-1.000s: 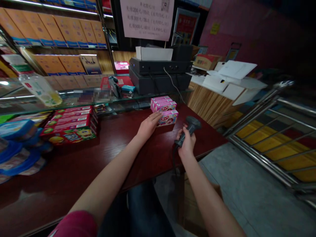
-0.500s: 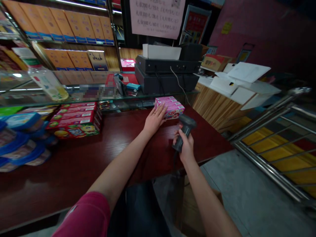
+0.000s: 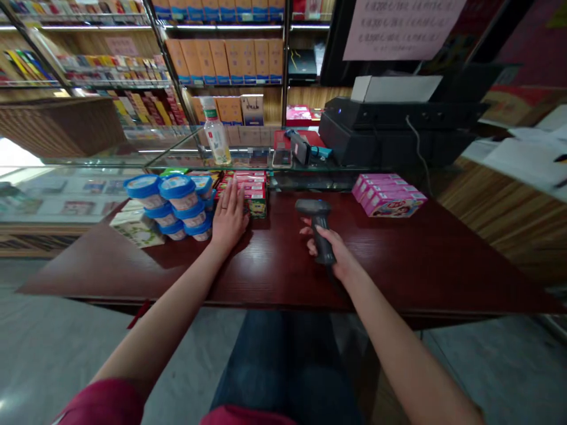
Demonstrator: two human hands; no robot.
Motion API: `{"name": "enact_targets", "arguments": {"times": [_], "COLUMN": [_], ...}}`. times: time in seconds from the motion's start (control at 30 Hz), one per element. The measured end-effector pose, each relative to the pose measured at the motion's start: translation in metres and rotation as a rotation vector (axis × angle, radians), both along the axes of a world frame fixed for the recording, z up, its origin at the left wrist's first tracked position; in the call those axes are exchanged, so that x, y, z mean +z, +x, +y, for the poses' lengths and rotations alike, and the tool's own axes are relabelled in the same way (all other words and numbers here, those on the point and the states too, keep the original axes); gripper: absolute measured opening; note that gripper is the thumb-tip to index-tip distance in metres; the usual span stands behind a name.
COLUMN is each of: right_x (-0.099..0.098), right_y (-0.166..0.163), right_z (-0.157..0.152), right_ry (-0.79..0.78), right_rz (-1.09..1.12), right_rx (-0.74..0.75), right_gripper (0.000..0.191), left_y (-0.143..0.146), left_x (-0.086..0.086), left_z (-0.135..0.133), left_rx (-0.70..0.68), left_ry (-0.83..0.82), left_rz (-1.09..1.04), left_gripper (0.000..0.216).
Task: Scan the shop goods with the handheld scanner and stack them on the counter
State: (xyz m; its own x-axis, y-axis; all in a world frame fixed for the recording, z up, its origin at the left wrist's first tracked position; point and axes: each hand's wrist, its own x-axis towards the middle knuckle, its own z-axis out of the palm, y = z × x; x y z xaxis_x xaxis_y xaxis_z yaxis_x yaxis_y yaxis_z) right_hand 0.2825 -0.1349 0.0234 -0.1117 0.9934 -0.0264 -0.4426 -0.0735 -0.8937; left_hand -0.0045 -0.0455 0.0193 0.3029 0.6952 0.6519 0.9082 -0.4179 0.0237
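Deep-Pink Top (image 3: 245,417), Blue Jeans (image 3: 283,366) and 1 Slim Ring (image 3: 224,208)

The short left sleeve (image 3: 106,404), plain and solid in colour, leaves the left forearm (image 3: 172,313) bare. More of the same deep-pink fabric shows at the waist, against jeans of a dark, softly blurred blue. The ring circles 1 finger of the left hand (image 3: 229,221); the right hand (image 3: 339,251) and right forearm (image 3: 394,330) are bare.

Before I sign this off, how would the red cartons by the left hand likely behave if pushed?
The red cartons look fairly stiff, given their straight edges and flat faces. With flat sides on the glossy counter, they would probably slide rather than roll. Several seem set side by side, so they might shift apart.
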Motion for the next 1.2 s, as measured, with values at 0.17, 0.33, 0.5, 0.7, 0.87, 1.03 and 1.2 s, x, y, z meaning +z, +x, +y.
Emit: {"name": "enact_targets", "arguments": {"times": [0.17, 0.33, 0.5, 0.7, 0.87, 1.03, 1.2], "right_x": [-0.001, -0.001, -0.002, -0.001, -0.001, -0.004, -0.005], "right_y": [-0.003, -0.001, -0.007, -0.009, -0.008, -0.001, 0.039], "right_z": [-0.011, -0.025, -0.032, -0.034, -0.033, -0.034, -0.041], "right_ry": [0.057, 0.080, 0.111, 0.113, 0.151, 0.162, 0.149], "right_rz": [-0.012, -0.059, -0.180, -0.211, -0.212, -0.108, -0.060], "right_rx": [0.070, 0.054, 0.029, 0.004, 0.022, -0.119, -0.489], "right_gripper": [0.043, 0.048, 0.051, 0.049, 0.046, 0.048, 0.044], "left_y": [-0.006, 0.002, 0.009, 0.012, 0.010, 0.010, 0.038], "left_x": [0.002, 0.003, -0.001, 0.000, -0.001, 0.000, 0.005], "left_z": [-0.003, -0.008, -0.013, -0.013, -0.011, -0.014, -0.016], "left_rx": [0.063, -0.241, -0.364, -0.384, -0.387, -0.474, -0.593], "left_ry": [-0.076, -0.058, -0.022, -0.006, 0.000, 0.029, 0.043], "left_rz": [-0.099, 0.006, 0.072, 0.149, 0.130, -0.002, -0.150], "left_gripper": [0.071, 0.055, 0.050, 0.048, 0.045, 0.045, 0.040]}}
